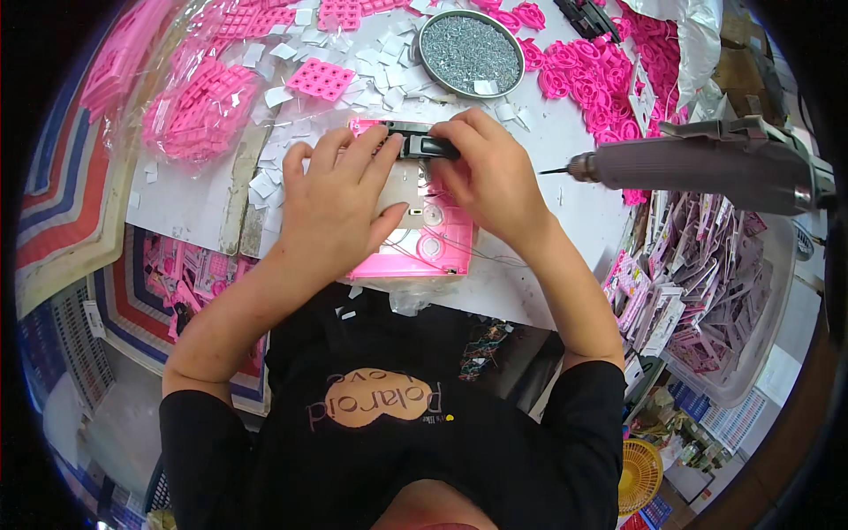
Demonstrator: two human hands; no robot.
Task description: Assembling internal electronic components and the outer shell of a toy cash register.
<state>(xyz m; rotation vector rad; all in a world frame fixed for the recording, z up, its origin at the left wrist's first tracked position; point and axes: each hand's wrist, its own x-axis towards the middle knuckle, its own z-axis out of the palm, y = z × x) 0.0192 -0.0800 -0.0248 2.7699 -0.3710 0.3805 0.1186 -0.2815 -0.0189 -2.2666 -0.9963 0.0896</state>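
A pink plastic casing point(397, 263) lies on the table in front of me, with a pale grey plate point(402, 190) and thin wires inside. Across its far part sits a black plastic part point(433, 147). My right hand point(496, 177) is closed on the right end of this part, thumb on the near side and fingers beyond. My left hand point(331, 199) spreads over the casing's left side, fingers apart. Its fingertips touch the black part's left end, and its thumb rests over the grey plate. The casing's far left portion is hidden under my left hand.
An electric screwdriver point(698, 168) hangs at the right, its bit pointing toward my right wrist. Beyond the casing stands a round tray point(424, 66) of small screws. White paper pieces point(389, 66), pink button pads point(320, 79) and pink rings point(574, 75) lie around. A plastic bin point(768, 305) holds flat pieces.
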